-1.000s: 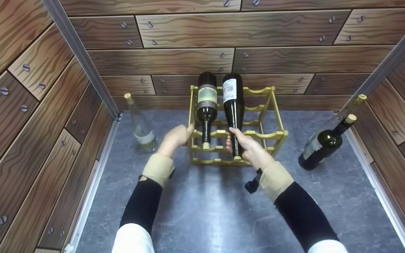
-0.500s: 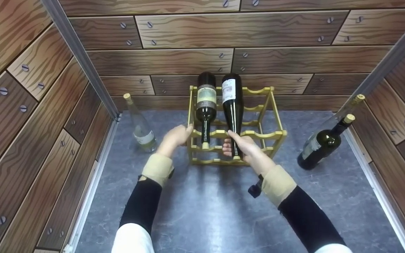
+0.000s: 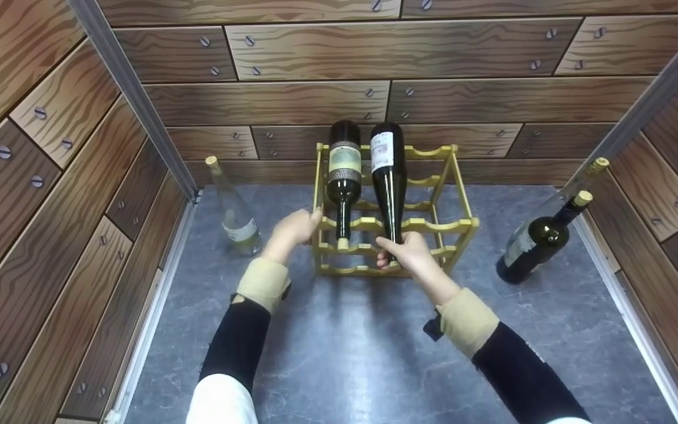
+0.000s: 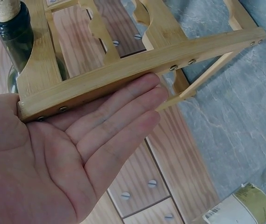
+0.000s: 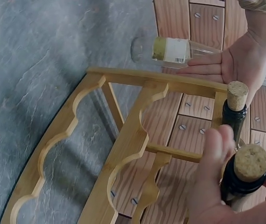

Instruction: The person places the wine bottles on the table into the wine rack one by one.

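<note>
A light wooden wine rack [image 3: 446, 225] stands on the floor with two dark wine bottles lying side by side on its top tier, corks toward me. My right hand [image 3: 414, 253] curls around the neck end of the right-hand wine bottle [image 3: 390, 188]; its cork [image 5: 251, 162] shows in the right wrist view. The left-hand wine bottle [image 3: 345, 162] rests untouched. At the rack's front left corner is my left hand [image 3: 293, 228]. In the left wrist view its straight fingers [image 4: 119, 154] lie along the rack's side rail [image 4: 123, 70]; the thumb is hidden there.
A clear bottle [image 3: 242, 231] with a cork stands left of the rack. Over on the right stand a dark wine bottle [image 3: 530, 247] and, partly behind it, another clear bottle [image 3: 580, 179]. Wood-patterned walls [image 3: 315, 53] enclose the grey floor [image 3: 339, 353] on three sides.
My right hand has slid along the bottle's neck toward its cork end. The bottles, the rack and my left hand stay practically in place.
</note>
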`<state>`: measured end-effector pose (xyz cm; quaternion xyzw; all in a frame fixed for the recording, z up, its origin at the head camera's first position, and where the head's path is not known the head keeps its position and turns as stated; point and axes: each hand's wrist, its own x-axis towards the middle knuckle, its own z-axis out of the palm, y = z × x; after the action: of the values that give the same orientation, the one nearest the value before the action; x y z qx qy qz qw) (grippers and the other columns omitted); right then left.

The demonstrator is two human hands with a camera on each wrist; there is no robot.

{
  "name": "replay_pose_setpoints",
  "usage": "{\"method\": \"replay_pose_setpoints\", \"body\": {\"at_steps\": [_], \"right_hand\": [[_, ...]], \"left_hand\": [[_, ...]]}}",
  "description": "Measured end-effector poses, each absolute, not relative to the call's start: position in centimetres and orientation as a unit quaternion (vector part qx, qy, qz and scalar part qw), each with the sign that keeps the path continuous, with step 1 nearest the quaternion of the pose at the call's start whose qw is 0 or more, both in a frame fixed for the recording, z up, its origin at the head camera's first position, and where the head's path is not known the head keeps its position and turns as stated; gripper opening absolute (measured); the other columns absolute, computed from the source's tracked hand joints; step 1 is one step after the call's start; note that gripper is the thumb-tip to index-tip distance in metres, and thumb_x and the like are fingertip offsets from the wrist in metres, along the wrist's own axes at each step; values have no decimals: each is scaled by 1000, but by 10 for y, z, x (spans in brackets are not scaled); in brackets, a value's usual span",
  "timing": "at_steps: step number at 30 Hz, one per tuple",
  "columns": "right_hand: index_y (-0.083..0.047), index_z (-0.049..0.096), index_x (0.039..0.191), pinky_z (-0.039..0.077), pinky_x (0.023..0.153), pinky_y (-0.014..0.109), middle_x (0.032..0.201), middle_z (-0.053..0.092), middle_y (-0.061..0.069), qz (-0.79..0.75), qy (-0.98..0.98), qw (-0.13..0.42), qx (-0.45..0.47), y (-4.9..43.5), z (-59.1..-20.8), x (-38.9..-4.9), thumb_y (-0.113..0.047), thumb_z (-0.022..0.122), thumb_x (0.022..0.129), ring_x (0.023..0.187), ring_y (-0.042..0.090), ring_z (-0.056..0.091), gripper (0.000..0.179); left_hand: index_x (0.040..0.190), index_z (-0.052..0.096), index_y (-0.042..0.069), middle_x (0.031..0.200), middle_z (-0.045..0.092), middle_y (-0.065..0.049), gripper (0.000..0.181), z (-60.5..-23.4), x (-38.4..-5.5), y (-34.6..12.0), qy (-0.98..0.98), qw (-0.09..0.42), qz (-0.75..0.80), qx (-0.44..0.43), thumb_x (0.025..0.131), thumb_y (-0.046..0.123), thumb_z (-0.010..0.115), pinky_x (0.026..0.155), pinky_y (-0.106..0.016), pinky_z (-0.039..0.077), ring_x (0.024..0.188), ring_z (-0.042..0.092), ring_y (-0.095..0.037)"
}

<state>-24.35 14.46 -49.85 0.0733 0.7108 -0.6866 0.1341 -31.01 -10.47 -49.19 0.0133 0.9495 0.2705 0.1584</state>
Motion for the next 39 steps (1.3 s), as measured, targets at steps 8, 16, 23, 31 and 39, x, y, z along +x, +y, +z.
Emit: {"method": "replay_pose_setpoints", "body": {"at_steps": [8, 16, 23, 31, 39], "right_hand": [[1, 54, 94, 64, 57, 24, 61, 63, 1, -700, 691, 161, 82, 147, -500, -246, -4, 59, 106, 50, 7, 67, 14], [0, 55, 94, 65, 61, 25, 62, 64, -1, -709, 678, 168, 97, 147, -506, -254, -5, 56, 107, 53, 8, 67, 14], [0, 56, 91, 65, 62, 23, 63, 65, 0, -739, 640, 182, 107, 148, -509, -258, -6, 56, 107, 54, 8, 68, 18], [1, 54, 97, 65, 65, 21, 68, 67, 2, -772, 587, 216, 116, 150, -511, -262, -7, 53, 109, 59, 11, 71, 14], [-1, 47, 107, 65, 66, 20, 71, 64, 1, -802, 527, 251, 124, 151, -513, -265, -9, 50, 111, 63, 8, 66, 10]], "left_hand": [[141, 60, -6, 143, 65, -26, 72, -492, -310, -105, 948, 167, 270, 12, 114, 50, 24, 116, -54, 50, 129, 65, -43], [148, 55, -7, 156, 55, -26, 71, -492, -311, -105, 951, 165, 260, 18, 114, 48, 25, 121, -54, 46, 141, 57, -45], [143, 59, -7, 149, 61, -26, 72, -493, -313, -106, 950, 163, 265, 15, 113, 50, 25, 118, -54, 48, 135, 62, -44], [144, 58, -7, 152, 59, -26, 70, -493, -313, -106, 950, 157, 269, 13, 114, 48, 27, 119, -54, 48, 137, 60, -45], [146, 57, -6, 154, 57, -25, 72, -494, -312, -106, 952, 157, 262, 19, 113, 50, 25, 120, -53, 47, 139, 59, -44]]}}
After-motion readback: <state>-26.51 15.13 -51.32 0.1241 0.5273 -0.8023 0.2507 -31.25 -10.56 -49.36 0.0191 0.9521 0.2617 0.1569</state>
